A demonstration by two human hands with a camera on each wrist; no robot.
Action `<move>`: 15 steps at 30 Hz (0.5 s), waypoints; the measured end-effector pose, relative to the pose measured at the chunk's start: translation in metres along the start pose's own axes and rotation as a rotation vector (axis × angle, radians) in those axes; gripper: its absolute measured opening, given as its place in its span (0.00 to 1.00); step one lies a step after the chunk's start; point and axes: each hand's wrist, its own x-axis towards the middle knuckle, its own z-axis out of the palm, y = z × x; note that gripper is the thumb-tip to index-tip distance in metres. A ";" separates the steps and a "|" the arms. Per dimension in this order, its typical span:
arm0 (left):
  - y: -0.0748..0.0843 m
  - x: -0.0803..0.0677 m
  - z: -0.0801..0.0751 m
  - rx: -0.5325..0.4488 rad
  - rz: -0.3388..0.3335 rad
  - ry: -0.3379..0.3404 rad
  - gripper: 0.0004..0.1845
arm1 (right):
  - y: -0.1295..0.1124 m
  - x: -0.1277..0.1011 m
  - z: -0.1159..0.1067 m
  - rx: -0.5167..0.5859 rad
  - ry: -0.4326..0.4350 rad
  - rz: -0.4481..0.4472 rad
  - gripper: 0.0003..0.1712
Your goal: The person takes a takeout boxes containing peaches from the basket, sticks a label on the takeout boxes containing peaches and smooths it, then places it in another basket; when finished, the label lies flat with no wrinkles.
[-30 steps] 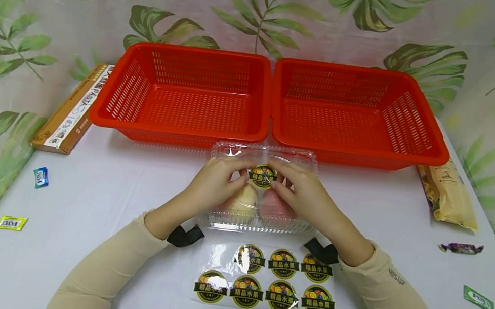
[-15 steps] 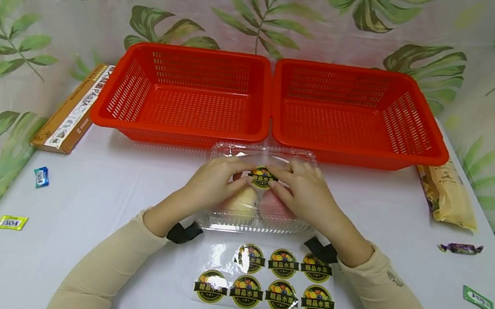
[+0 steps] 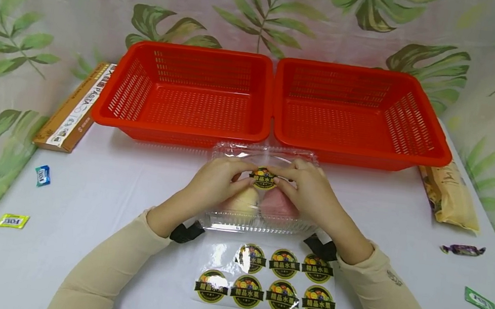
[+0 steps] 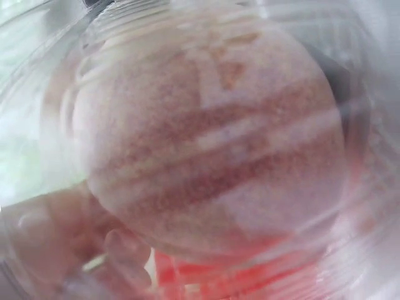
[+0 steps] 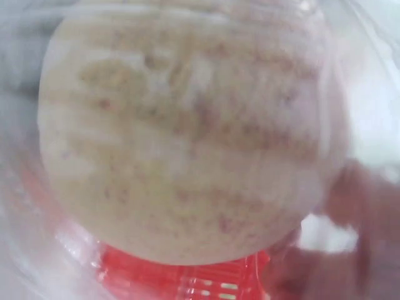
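A clear plastic clamshell box lies at the table's centre with a yellowish fruit and a pink fruit inside. A round black-and-yellow sticker sits on its lid. My left hand rests on the lid, its fingertips touching the sticker's left edge. My right hand lies across from it and presses the sticker's top and right edge. In the left wrist view a reddish-striped fruit fills the frame behind plastic, with blurred fingers below. The right wrist view shows a yellowish fruit.
Two empty red baskets stand side by side behind the box. A sheet of several more stickers lies in front. A pasta box is at the left and a tan packet at the right. Small wrapped sweets lie about.
My right fingers have slid up over the sticker's top edge and cover more of it. My left fingertips have closed in on its left side. The box has stayed put.
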 end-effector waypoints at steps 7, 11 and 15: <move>-0.002 -0.001 0.001 0.019 0.035 -0.002 0.13 | 0.000 -0.002 -0.004 0.039 0.022 -0.009 0.15; -0.003 -0.002 -0.001 0.030 0.046 -0.042 0.15 | 0.003 -0.004 -0.003 0.015 0.014 -0.022 0.15; -0.005 -0.007 -0.002 0.043 0.076 -0.053 0.18 | 0.012 -0.008 -0.003 0.049 -0.019 -0.091 0.21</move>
